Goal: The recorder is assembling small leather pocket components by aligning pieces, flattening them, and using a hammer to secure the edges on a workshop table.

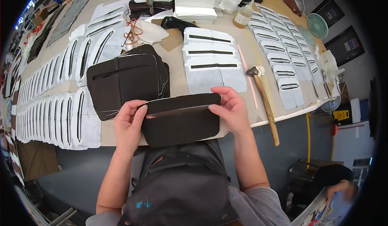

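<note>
Left hand (128, 125) and right hand (231, 109) each pinch one end of a dark brown panel (182, 123). Panel sits over desk (178, 70) edge, hammer (264, 100) just right.

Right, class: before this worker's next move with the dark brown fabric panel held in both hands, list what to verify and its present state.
1. Left hand grips the dark brown fabric panel at its left end: ok.
2. Right hand pinches its upper right edge: ok.
3. Top edge folded evenly: cannot tell.
4. Wooden-handled hammer lies apart, right of the hands: ok.
5. Stack of dark brown panels sits behind, untouched: ok.
6. Glue bottle upright at the table's far side: ok.
</note>
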The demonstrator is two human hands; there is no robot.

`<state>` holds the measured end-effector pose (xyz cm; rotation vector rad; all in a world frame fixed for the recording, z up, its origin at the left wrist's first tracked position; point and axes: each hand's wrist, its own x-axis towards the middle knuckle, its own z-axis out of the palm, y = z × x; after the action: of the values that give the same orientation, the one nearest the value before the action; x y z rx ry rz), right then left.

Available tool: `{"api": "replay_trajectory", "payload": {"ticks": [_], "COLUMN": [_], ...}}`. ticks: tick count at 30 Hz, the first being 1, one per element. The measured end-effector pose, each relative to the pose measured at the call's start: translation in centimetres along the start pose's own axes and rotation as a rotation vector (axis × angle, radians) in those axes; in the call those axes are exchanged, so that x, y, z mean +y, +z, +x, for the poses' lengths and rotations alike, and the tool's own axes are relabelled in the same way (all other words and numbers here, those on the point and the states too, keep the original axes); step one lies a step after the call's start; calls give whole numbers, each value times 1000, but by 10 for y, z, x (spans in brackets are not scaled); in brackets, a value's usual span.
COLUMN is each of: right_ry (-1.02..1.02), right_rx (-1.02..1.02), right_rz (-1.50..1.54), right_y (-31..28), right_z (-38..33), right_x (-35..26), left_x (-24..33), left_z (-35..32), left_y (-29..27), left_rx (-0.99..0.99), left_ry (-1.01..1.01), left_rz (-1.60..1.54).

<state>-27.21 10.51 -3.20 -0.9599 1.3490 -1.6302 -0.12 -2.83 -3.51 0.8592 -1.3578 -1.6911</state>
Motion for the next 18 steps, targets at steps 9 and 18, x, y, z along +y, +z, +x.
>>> {"api": "replay_trajectory", "payload": {"ticks": [9, 18], "right_ry": [-844, -45], "right_rx": [6, -267], "right_rz": [-951, -748], "right_y": [17, 5], "right_z": [-20, -22], "right_x": [-108, -28], "left_x": [75, -20], "left_z": [27, -17], "left_y": [49, 75], "left_rx": [124, -287], "left_ry": [822, 524], "left_rz": [534, 777]}}
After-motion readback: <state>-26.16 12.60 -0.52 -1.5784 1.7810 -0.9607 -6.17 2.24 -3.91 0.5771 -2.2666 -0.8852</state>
